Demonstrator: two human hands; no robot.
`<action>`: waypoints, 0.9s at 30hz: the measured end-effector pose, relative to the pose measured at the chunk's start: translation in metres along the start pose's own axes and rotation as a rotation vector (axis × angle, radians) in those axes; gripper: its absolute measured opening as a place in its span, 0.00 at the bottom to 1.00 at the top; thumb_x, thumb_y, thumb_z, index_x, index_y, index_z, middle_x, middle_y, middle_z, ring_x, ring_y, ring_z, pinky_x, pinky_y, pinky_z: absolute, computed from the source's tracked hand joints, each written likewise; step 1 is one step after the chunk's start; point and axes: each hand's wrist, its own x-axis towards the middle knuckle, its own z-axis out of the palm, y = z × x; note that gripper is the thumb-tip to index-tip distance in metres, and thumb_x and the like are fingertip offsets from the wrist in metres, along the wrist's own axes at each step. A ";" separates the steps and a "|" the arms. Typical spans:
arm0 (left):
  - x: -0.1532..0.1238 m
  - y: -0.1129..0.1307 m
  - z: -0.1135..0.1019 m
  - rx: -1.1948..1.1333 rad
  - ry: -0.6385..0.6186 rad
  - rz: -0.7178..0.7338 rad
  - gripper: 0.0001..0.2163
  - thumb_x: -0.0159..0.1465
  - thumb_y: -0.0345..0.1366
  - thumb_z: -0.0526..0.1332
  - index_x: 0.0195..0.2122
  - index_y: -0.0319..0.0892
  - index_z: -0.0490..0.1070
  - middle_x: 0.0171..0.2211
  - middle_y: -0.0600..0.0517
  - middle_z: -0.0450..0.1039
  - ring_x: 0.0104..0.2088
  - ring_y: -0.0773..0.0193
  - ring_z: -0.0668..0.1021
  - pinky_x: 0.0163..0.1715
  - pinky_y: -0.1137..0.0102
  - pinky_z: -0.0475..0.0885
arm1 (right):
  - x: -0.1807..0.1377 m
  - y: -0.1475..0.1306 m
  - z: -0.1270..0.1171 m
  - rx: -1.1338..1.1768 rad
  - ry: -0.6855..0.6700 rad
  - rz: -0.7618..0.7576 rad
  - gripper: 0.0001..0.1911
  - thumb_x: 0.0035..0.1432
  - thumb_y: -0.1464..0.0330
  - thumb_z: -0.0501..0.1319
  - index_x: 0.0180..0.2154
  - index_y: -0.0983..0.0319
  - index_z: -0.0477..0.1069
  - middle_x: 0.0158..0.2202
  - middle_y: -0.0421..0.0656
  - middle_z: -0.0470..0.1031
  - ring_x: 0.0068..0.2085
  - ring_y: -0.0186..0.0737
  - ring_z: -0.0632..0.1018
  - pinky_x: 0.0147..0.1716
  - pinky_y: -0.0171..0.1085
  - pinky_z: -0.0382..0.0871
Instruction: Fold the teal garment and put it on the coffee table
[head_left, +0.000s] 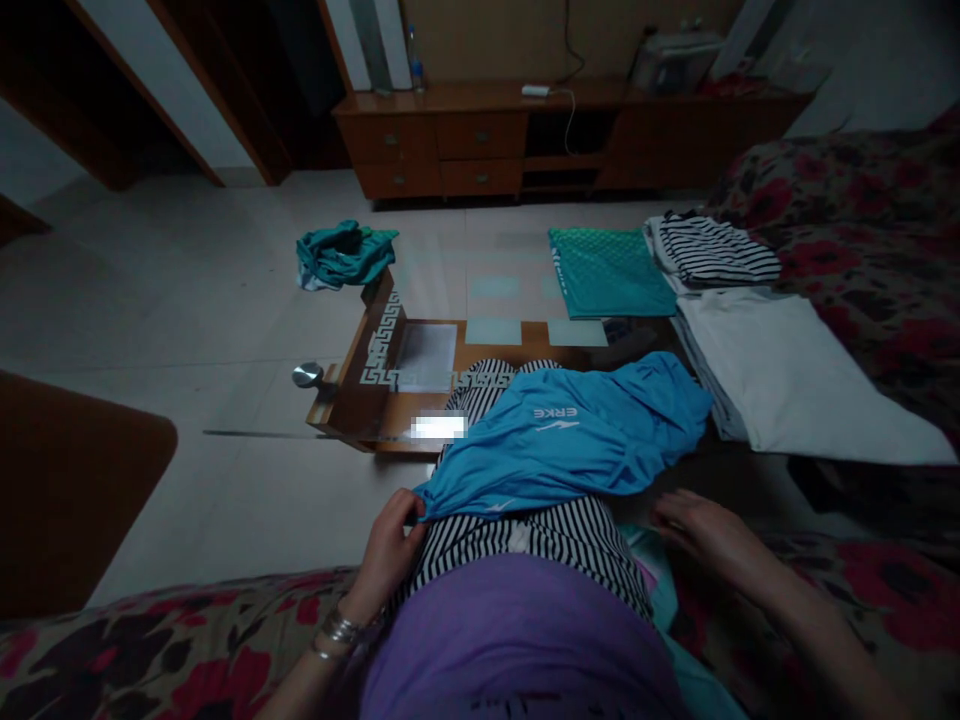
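A bright blue T-shirt [570, 430] with white ERKE lettering lies crumpled across my lap, over black-and-white striped trousers [600, 525]. Its far right part reaches over the glass table. My left hand [394, 525] pinches the shirt's left end between thumb and fingers. To the right, my right hand [694, 520] hovers just below the shirt with loosely bent fingers. It appears apart from the cloth, and nothing shows in it. Pale turquoise cloth [664, 590] lies beside my right thigh, partly hidden.
On the glass table [427, 290] lie a folded green garment [611, 272], a striped folded pile [712, 250] and a folded white garment [795, 370]. Crumpled teal cloth [345, 255] sits at the far left corner. A wooden cabinet [480, 135] stands behind; the flowered sofa [180, 650] is under me.
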 end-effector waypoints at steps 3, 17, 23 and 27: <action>0.003 -0.001 -0.001 -0.010 -0.022 -0.036 0.04 0.56 0.36 0.58 0.30 0.42 0.63 0.29 0.53 0.66 0.31 0.64 0.69 0.33 0.71 0.65 | -0.003 -0.004 -0.003 0.045 0.085 0.062 0.05 0.58 0.70 0.56 0.31 0.59 0.70 0.31 0.42 0.72 0.35 0.40 0.72 0.32 0.36 0.63; -0.005 0.001 -0.004 0.010 -0.020 -0.014 0.04 0.55 0.35 0.56 0.26 0.43 0.61 0.26 0.54 0.64 0.30 0.64 0.69 0.32 0.71 0.64 | 0.039 -0.023 0.005 -0.030 0.468 -0.039 0.13 0.60 0.76 0.52 0.42 0.61 0.72 0.41 0.47 0.71 0.44 0.44 0.69 0.41 0.41 0.65; -0.016 0.000 -0.008 0.021 -0.076 -0.021 0.01 0.51 0.31 0.54 0.25 0.43 0.61 0.27 0.53 0.65 0.31 0.63 0.70 0.34 0.71 0.65 | 0.055 -0.009 0.024 -0.129 0.448 -0.022 0.12 0.61 0.73 0.55 0.46 0.62 0.71 0.41 0.48 0.70 0.43 0.44 0.68 0.40 0.40 0.62; -0.020 -0.003 -0.011 0.021 -0.090 -0.032 0.01 0.51 0.32 0.54 0.24 0.43 0.61 0.26 0.53 0.66 0.30 0.62 0.70 0.33 0.71 0.65 | 0.062 -0.009 0.031 -0.196 0.487 -0.005 0.08 0.61 0.71 0.56 0.41 0.62 0.72 0.38 0.46 0.70 0.41 0.44 0.67 0.38 0.39 0.58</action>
